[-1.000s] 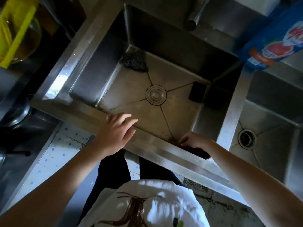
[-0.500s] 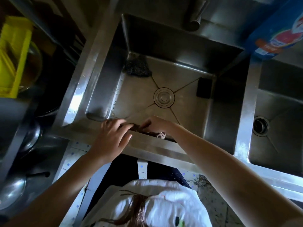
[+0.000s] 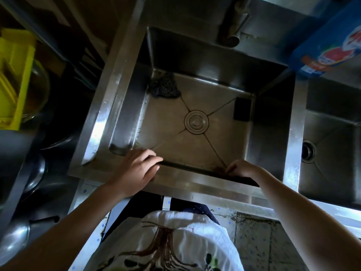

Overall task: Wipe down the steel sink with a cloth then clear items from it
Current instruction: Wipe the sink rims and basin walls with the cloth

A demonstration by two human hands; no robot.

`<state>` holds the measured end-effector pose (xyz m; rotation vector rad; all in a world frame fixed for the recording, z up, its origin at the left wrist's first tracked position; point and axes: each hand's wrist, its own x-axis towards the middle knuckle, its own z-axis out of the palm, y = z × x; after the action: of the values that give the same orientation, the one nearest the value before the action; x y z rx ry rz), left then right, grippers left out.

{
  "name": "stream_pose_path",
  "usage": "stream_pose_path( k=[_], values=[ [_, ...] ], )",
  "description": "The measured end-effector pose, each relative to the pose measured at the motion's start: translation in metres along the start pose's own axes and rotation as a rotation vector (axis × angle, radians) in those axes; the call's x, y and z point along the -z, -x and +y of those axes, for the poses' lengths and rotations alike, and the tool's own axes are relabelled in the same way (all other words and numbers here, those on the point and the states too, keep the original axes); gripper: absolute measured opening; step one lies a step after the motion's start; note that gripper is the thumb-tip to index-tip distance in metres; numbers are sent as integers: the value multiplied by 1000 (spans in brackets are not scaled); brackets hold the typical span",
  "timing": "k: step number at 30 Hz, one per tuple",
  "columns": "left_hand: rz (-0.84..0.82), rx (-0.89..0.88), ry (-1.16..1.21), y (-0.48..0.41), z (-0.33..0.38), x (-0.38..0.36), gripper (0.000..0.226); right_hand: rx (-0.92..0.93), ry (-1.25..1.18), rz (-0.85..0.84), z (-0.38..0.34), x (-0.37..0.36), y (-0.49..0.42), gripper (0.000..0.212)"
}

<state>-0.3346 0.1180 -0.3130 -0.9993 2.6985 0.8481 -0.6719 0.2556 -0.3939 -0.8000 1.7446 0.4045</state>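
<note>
The steel sink (image 3: pixel 121 89) fills the middle of the view, with a round drain cover (image 3: pixel 196 120) at its centre. A dark wire scourer (image 3: pixel 163 86) lies in its far left corner and a black sponge block (image 3: pixel 242 109) leans at the right wall. My left hand (image 3: pixel 134 169) rests flat on the near rim, fingers spread, holding nothing. My right hand (image 3: pixel 242 170) is curled inside the near wall at the right, pressing a dark cloth (image 3: pixel 219 170) of which only a small brownish bit shows.
A tap spout (image 3: pixel 234 28) hangs over the far wall. A blue detergent pack (image 3: pixel 328 42) stands at the far right, above a second basin (image 3: pixel 332 149) with an open drain. A yellow rack (image 3: pixel 13 75), pans and a metal bowl (image 3: pixel 13 239) crowd the left counter.
My right hand has slid with the cloth along the near wall, first left to meet the left hand, then back to the right. The left hand stays on the rim.
</note>
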Motion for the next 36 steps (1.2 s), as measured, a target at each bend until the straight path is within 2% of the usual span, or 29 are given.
stream_pose_path(
  k=[8, 12, 15, 22, 25, 30, 36],
  values=[
    [-30, 29, -45, 8, -1, -4, 38, 347, -96, -26, -126, -23, -8, 22],
    [-32, 28, -27, 8, 1, -6, 38, 440, -128, -40, -147, -22, -2, 25],
    [-34, 34, 10, 6, 8, -8, 40, 422, -126, -25, -120, -19, 1, 24],
    [-21, 10, 16, -3, 38, -16, 41, 116, 20, 17, -1, -5, 0, 22],
    [-20, 4, 10, -3, 48, -21, 42, 44, 67, 41, 16, -3, 1, 20],
    [-4, 13, -13, -3, 60, -29, 40, 187, 75, 5, -33, -11, 2, 21],
    [10, 66, -43, -3, 67, -32, 39, 455, -132, -31, -121, -20, 9, 19]
  ],
)
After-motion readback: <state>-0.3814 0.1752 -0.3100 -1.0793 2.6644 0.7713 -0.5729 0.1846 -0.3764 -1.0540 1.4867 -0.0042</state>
